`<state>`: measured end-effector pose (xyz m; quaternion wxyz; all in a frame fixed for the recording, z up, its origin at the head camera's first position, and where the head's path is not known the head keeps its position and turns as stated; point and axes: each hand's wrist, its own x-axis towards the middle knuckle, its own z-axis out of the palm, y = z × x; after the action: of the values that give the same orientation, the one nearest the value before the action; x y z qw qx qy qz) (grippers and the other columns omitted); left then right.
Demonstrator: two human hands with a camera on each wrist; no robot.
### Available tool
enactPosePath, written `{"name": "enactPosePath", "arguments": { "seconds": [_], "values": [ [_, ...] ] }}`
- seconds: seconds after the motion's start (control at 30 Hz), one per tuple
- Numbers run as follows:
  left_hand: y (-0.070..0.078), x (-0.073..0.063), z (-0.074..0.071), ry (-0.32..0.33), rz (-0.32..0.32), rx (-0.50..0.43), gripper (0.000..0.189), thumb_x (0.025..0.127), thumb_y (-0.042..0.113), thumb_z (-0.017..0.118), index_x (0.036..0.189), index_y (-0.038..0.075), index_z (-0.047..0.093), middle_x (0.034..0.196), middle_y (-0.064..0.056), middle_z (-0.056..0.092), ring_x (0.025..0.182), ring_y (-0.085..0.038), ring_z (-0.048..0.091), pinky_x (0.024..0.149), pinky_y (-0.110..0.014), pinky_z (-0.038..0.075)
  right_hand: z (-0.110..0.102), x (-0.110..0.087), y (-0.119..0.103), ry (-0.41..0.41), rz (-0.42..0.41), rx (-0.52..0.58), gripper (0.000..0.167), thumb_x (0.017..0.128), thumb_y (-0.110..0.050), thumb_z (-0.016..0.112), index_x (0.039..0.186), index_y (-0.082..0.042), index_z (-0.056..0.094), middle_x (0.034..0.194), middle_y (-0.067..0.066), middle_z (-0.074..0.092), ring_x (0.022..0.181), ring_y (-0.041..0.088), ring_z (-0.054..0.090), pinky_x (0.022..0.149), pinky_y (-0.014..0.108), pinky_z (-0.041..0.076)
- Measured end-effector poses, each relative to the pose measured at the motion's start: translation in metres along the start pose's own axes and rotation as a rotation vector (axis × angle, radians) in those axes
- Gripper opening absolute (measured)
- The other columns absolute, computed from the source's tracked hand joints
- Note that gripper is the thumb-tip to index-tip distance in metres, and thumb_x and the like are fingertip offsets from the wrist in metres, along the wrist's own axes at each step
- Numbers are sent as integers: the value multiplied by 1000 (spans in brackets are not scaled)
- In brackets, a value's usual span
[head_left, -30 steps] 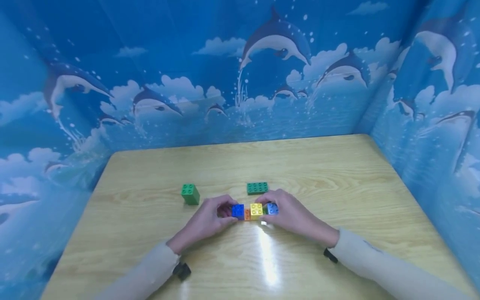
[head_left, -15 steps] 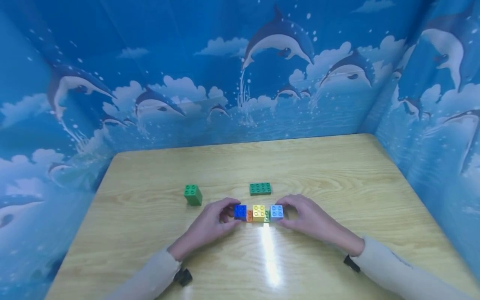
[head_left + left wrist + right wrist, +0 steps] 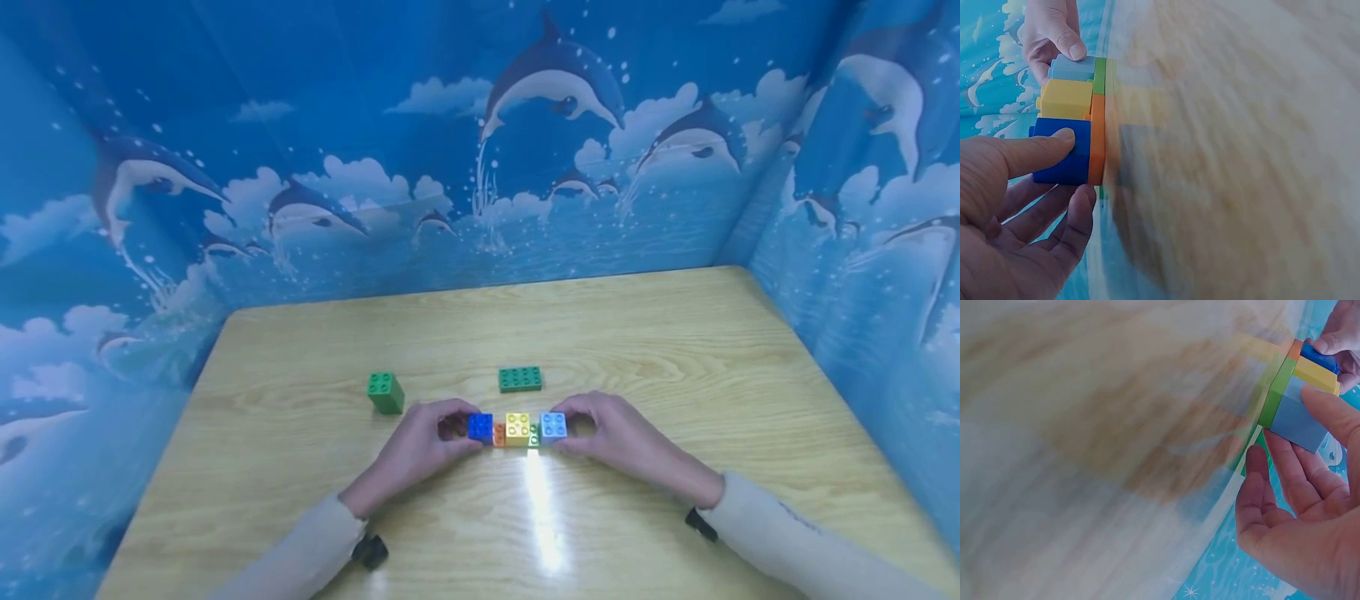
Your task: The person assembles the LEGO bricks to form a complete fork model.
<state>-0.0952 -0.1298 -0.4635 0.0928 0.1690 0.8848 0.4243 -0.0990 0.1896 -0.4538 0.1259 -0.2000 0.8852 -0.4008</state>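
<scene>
A row of toy building bricks stands on the table in the head view. A dark blue brick [image 3: 481,427] is at the left, a yellow brick [image 3: 517,427] in the middle and a light blue brick [image 3: 553,425] at the right. Under them lie a thin orange brick [image 3: 1097,147] and a thin light green brick [image 3: 1277,394], end to end. My left hand [image 3: 422,443] pinches the dark blue brick between thumb and fingers. At the other end, my right hand [image 3: 626,437] holds the light blue brick the same way.
Behind the row lies a flat dark green brick [image 3: 520,379]. A tall green block [image 3: 386,393] stands beyond my left hand. The wooden table [image 3: 637,333] is bordered at the back and sides by a blue dolphin-print curtain [image 3: 420,167].
My right hand has moved right, from beside the yellow brick to the outer end of the light blue brick, which now shows fully. The left hand keeps its hold. Little differs from half a second ago.
</scene>
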Motion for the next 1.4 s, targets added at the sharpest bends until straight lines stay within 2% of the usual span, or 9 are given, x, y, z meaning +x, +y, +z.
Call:
{"name": "enactPosePath", "arguments": {
  "seconds": [0.3, 0.63, 1.17, 1.4],
  "values": [
    [-4, 2, 1, -21, -30, 2, 40, 85, 10, 94, 122, 12, 78, 95, 9, 72, 82, -11, 66, 72, -28, 59, 2, 4, -7, -27, 4, -18, 43, 86, -15, 94, 126, -12, 78, 122, -1, 76, 117, 26, 69, 104, 55, 56],
    [-1, 4, 2, -28, -52, 9, 41, 84, 10, 94, 122, 11, 78, 92, 9, 69, 81, -12, 64, 70, -28, 57, 6, 11, -7, -20, -21, -113, 42, 81, -11, 97, 118, -11, 78, 110, -5, 75, 104, 17, 69, 95, 47, 59],
    [2, 7, 3, -46, -76, -7, 46, 86, 9, 93, 128, 12, 75, 93, 9, 68, 82, -14, 64, 71, -29, 57, 5, 11, -6, -49, 90, -37, 43, 85, -10, 92, 125, -13, 77, 117, -5, 73, 112, 19, 68, 99, 47, 59],
    [4, 8, 2, -20, -41, -20, 45, 88, 5, 90, 130, 10, 73, 97, 5, 68, 84, -15, 63, 73, -29, 57, 3, 12, -5, -45, 92, 19, 40, 87, -11, 90, 125, -11, 75, 118, -2, 74, 115, 23, 69, 100, 48, 59]
  ]
}}
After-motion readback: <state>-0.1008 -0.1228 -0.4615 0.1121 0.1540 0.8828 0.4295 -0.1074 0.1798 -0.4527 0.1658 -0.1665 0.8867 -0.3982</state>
